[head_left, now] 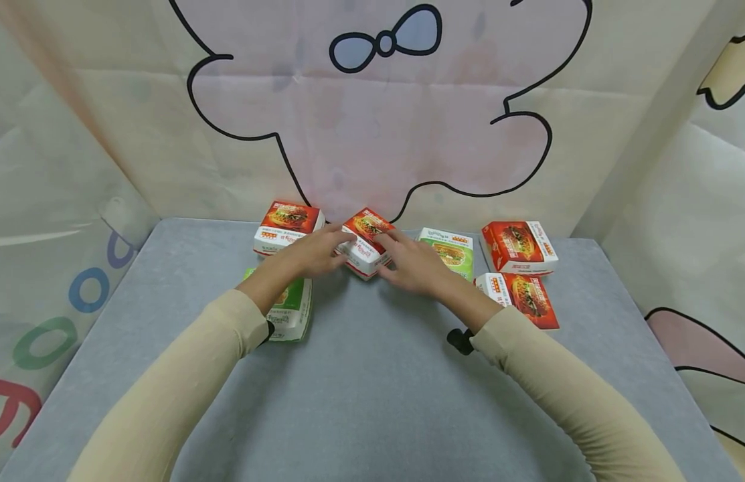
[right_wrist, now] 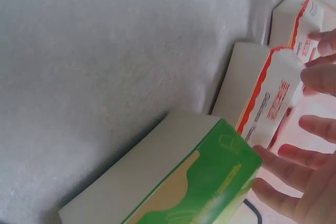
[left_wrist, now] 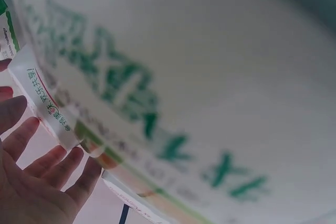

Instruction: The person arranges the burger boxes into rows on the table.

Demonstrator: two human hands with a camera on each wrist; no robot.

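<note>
Box (head_left: 366, 244), squarish red-and-white card, between left hand (head_left: 318, 254) and right hand (head_left: 413, 265)

A pale backdrop (head_left: 137, 114) with a black-outlined pink figure (head_left: 378, 127) and a blue bow (head_left: 385, 44) fills the top. Coloured rings (head_left: 74, 291) descend the left-hand sheet (head_left: 29, 181); a grey-blue tabletop (head_left: 372, 402) spans the lower centre.
</note>
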